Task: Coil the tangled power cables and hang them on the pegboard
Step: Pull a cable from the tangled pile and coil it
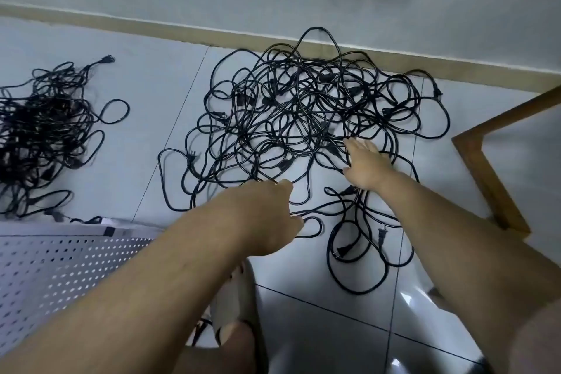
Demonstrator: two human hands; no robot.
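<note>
Touching cable tangle [303,106], right hand [367,167] flat, left hand [270,209] grip unclear, pegboard [60,267] and second tangle [45,130] left

Grey tiled floor [145,94]. On it, before me: one large cable tangle [303,106]; at my left, a second tangle [45,130] and a white pegboard [60,267].

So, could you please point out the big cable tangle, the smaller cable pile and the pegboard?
big cable tangle [303,109]: head view, dense middle of the tangle.
smaller cable pile [39,127]: head view, dark centre.
pegboard [60,267]: head view, perforated face.
</note>
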